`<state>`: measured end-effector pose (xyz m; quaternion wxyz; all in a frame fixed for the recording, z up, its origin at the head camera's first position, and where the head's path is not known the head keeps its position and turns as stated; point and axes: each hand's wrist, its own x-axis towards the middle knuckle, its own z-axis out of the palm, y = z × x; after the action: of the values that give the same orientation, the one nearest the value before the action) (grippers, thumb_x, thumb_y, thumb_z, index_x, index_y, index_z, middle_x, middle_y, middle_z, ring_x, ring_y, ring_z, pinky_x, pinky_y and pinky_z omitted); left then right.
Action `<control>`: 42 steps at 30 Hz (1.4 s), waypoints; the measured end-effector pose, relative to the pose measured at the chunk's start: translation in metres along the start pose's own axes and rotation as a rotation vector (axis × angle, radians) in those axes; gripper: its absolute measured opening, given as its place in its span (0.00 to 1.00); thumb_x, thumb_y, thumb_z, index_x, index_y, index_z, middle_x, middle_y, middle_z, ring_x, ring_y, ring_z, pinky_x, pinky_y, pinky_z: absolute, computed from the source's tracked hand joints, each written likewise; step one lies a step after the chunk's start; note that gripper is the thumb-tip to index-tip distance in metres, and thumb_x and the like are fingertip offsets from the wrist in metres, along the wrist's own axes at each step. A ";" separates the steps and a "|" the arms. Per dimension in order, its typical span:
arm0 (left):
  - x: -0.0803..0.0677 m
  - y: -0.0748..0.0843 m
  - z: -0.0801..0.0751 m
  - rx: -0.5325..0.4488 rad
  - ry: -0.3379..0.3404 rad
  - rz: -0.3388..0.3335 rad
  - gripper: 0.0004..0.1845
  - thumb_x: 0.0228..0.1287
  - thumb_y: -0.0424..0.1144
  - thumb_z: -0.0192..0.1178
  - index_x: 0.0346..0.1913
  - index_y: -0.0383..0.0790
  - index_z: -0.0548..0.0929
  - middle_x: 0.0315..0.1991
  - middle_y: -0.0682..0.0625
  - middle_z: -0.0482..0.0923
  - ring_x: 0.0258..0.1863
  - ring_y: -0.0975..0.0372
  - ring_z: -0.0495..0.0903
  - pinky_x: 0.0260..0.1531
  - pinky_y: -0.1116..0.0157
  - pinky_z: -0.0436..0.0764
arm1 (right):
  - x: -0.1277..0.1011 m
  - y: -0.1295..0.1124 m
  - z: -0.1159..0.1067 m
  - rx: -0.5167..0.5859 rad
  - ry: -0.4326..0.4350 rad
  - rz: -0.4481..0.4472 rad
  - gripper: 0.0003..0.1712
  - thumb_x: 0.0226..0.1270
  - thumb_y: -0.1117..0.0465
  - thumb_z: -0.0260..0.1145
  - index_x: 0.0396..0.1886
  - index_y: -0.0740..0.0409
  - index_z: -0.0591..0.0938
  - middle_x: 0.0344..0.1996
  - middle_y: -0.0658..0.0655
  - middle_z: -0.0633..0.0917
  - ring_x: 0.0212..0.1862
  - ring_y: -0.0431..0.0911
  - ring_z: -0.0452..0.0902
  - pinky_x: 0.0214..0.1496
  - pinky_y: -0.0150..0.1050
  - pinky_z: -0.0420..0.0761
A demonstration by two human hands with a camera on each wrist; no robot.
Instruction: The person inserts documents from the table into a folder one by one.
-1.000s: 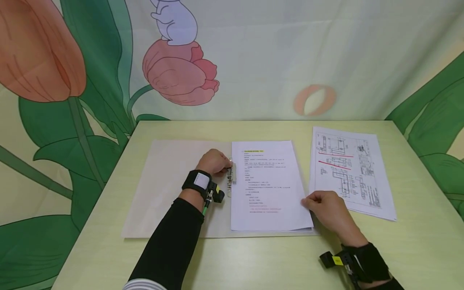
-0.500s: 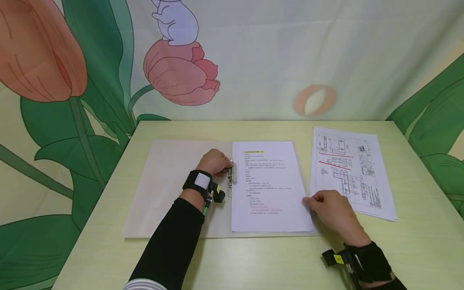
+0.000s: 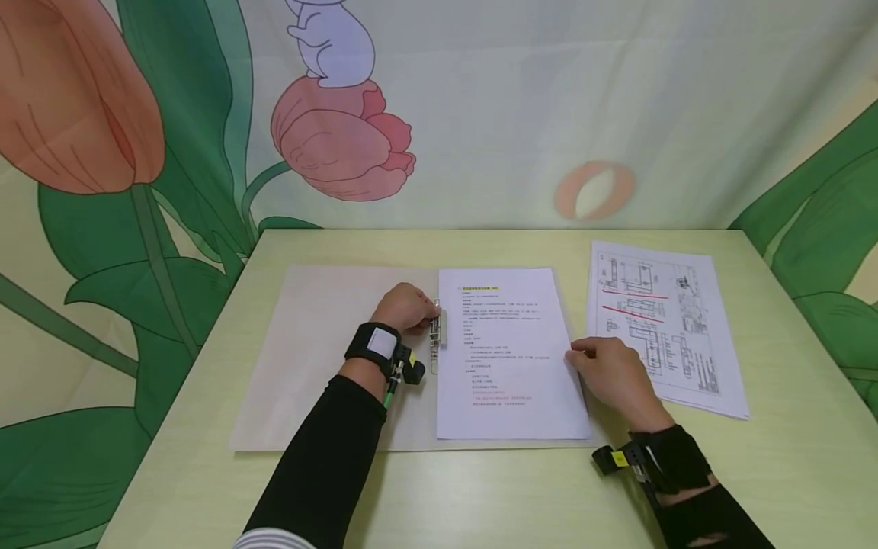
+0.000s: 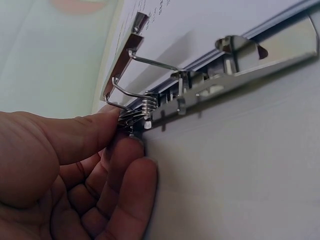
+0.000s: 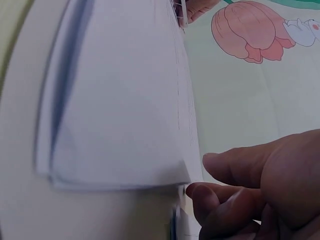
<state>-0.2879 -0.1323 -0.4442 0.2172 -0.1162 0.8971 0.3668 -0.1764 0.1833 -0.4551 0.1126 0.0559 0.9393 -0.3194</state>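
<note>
The head view looks forward and down over the whole worktop [image 3: 480, 488]. Both wrist views sit very close, sharing the paper stack [image 3: 507, 358] and the clip [image 4: 200, 95].

Pale green table [image 3: 480, 488]; tulip-print backdrop cloth [image 3: 343, 137] behind, even light.

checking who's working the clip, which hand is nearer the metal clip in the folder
Left. The left hand pinches the clip lever at the folder's spine. The right hand is across the page, at its right edge.
</note>
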 end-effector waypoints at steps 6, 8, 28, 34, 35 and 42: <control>0.000 0.002 0.000 0.000 0.007 0.030 0.09 0.72 0.41 0.70 0.38 0.37 0.90 0.29 0.48 0.83 0.26 0.59 0.79 0.26 0.67 0.78 | -0.001 0.000 -0.005 -0.007 0.010 -0.019 0.25 0.79 0.54 0.61 0.64 0.66 0.83 0.57 0.69 0.86 0.48 0.55 0.84 0.38 0.39 0.78; 0.000 0.002 0.000 0.012 0.005 0.053 0.10 0.72 0.41 0.69 0.38 0.37 0.90 0.28 0.48 0.83 0.25 0.60 0.79 0.26 0.68 0.78 | -0.001 0.003 -0.011 -0.035 0.052 -0.038 0.25 0.79 0.54 0.61 0.65 0.67 0.82 0.54 0.69 0.87 0.44 0.54 0.83 0.36 0.39 0.77; 0.002 0.004 -0.002 0.046 0.027 0.085 0.11 0.72 0.42 0.69 0.38 0.37 0.91 0.28 0.49 0.83 0.24 0.61 0.79 0.26 0.68 0.77 | 0.017 0.024 -0.031 -0.320 0.049 -0.045 0.36 0.73 0.49 0.65 0.71 0.70 0.75 0.63 0.77 0.75 0.57 0.66 0.75 0.47 0.61 0.78; 0.006 0.002 0.000 0.061 0.018 0.071 0.11 0.72 0.42 0.69 0.35 0.37 0.91 0.25 0.50 0.82 0.23 0.61 0.78 0.25 0.68 0.75 | 0.021 0.028 -0.033 -0.328 0.036 -0.027 0.40 0.74 0.46 0.64 0.73 0.71 0.72 0.67 0.77 0.74 0.61 0.69 0.75 0.52 0.65 0.78; 0.006 0.001 0.000 0.061 0.017 0.067 0.11 0.72 0.42 0.69 0.35 0.37 0.91 0.25 0.50 0.82 0.22 0.61 0.78 0.24 0.68 0.75 | 0.021 0.028 -0.032 -0.327 0.033 -0.022 0.40 0.75 0.46 0.64 0.74 0.71 0.72 0.68 0.77 0.74 0.62 0.69 0.75 0.52 0.65 0.78; 0.001 -0.001 0.000 0.036 0.006 0.050 0.10 0.72 0.41 0.69 0.38 0.37 0.91 0.27 0.49 0.84 0.25 0.60 0.79 0.25 0.67 0.76 | 0.017 0.035 -0.034 -0.308 0.035 0.013 0.36 0.76 0.49 0.63 0.72 0.70 0.74 0.69 0.76 0.75 0.59 0.70 0.79 0.47 0.61 0.79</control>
<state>-0.2882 -0.1331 -0.4455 0.2073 -0.0909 0.9068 0.3555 -0.1924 0.2322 -0.4533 0.1054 0.0497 0.9785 -0.1700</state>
